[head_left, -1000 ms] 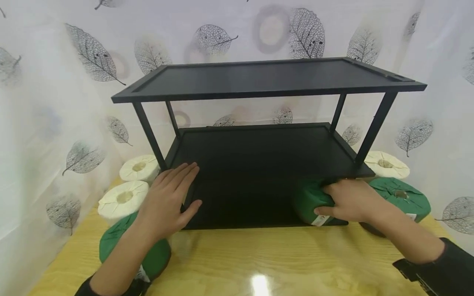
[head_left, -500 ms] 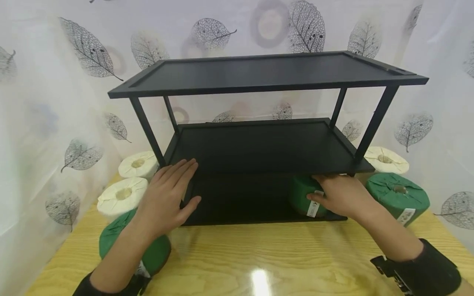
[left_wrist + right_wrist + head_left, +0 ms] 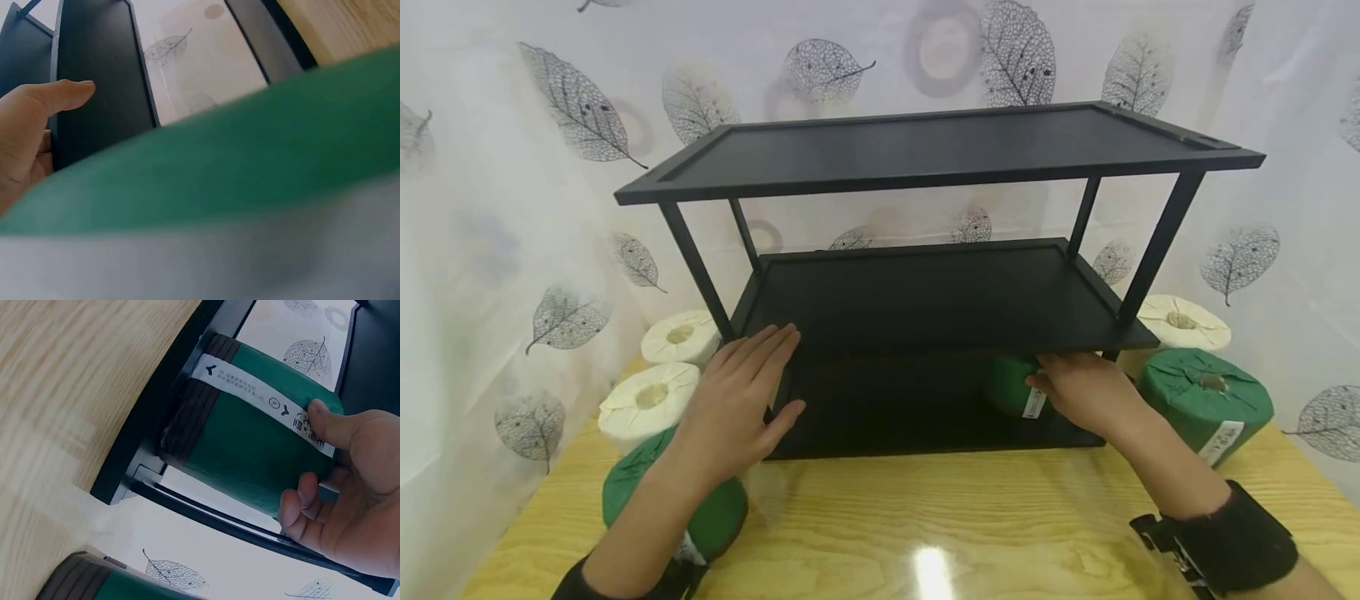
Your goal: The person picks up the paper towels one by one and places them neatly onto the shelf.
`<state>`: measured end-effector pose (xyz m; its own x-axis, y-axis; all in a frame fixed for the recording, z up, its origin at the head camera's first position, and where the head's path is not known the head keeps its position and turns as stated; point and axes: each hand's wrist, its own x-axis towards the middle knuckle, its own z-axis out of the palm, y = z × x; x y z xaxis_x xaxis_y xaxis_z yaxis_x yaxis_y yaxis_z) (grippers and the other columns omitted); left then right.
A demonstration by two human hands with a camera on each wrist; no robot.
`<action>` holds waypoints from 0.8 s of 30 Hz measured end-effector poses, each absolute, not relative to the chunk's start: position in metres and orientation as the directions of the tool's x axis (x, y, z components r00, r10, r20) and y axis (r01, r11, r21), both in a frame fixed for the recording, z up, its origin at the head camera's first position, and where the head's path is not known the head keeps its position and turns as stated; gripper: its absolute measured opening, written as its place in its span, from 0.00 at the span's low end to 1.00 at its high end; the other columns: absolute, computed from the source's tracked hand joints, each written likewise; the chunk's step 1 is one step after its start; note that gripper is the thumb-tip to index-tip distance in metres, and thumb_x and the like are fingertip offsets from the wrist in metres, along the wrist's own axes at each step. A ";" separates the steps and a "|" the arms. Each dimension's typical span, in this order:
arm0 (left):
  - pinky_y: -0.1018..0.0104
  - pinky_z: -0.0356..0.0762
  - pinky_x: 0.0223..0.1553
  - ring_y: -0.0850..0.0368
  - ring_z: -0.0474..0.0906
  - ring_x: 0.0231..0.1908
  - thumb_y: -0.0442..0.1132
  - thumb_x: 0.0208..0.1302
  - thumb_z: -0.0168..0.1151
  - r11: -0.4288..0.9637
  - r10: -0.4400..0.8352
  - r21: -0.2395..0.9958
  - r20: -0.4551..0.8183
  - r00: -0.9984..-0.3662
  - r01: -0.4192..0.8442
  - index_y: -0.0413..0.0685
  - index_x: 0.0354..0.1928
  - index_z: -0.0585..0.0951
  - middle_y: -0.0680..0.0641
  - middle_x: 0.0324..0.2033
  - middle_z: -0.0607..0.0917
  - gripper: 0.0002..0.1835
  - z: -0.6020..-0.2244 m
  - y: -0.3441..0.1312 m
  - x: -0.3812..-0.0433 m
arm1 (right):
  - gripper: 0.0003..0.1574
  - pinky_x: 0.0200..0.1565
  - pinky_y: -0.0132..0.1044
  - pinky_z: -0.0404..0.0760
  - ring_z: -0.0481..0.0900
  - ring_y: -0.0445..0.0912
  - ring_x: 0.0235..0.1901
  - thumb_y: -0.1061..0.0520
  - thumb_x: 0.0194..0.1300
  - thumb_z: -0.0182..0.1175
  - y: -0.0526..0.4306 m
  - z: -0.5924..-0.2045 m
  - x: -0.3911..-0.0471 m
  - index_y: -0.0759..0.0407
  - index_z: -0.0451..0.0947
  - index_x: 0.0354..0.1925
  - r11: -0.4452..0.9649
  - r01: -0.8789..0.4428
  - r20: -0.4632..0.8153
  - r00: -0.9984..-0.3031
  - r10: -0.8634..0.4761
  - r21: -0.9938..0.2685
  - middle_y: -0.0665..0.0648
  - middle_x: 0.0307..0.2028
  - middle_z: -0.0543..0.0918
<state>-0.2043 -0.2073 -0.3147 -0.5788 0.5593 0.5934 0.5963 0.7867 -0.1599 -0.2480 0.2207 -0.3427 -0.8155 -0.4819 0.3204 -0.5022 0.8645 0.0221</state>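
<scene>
R hand (image 3: 1086,392) grips green roll (image 3: 1011,385) on black rack's (image 3: 925,333) bottom shelf; L hand (image 3: 737,400) rests flat, fingers straight, on rack's front-left corner.

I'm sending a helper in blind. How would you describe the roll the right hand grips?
Find the black three-tier rack on the yellow table. On its bottom tier, right end, stands a green-wrapped roll with a white label strip, the only roll inside the rack.

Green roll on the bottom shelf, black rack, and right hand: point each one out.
green roll (image 3: 250,434): right wrist view, on its green wrapped side.
black rack (image 3: 940,154): head view, on its top shelf surface.
right hand (image 3: 1086,392): head view, on the back of the hand.
</scene>
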 end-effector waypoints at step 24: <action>0.44 0.56 0.63 0.46 0.53 0.66 0.63 0.69 0.33 0.899 0.406 0.000 0.375 -0.834 0.438 0.43 0.66 0.62 0.42 0.67 0.61 0.36 -0.281 -0.170 -0.202 | 0.34 0.57 0.58 0.65 0.59 0.61 0.61 0.56 0.66 0.50 0.225 -0.319 -0.257 0.60 0.55 0.68 0.777 -0.558 0.208 -0.830 -0.518 -0.292 0.68 0.64 0.58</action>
